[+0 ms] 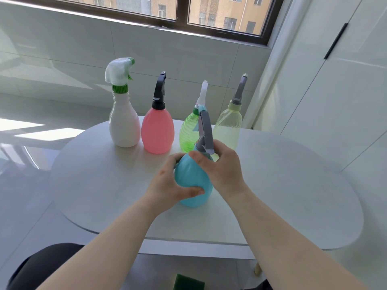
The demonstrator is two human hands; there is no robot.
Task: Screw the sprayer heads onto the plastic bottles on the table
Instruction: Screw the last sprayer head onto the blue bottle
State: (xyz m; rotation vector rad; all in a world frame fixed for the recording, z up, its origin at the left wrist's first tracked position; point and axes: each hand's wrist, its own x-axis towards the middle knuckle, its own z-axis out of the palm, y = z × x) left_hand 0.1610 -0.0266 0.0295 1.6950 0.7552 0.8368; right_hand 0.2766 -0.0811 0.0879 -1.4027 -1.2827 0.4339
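Note:
A blue plastic bottle (pixel 191 176) stands on the white round table (pixel 104 174), in front of me. My left hand (pixel 169 183) grips its body from the left, thumb across the lower front. My right hand (pixel 222 166) holds the bottle's neck, at the base of a grey sprayer head (pixel 206 130) that sits on top and points up. Behind stand a white bottle (pixel 124 124) with a white-and-green sprayer, a pink bottle (pixel 157 130) with a black sprayer, a green bottle (pixel 189 128) with a white sprayer, and a pale yellow bottle (pixel 228 126) with a grey sprayer.
The table stands by a tiled wall under a window (pixel 182 9). White cabinet doors (pixel 335 80) rise to the right. A green sponge (pixel 188 282) lies on the floor below the table's near edge. My dark-clad knee (pixel 41 264) shows at the lower left.

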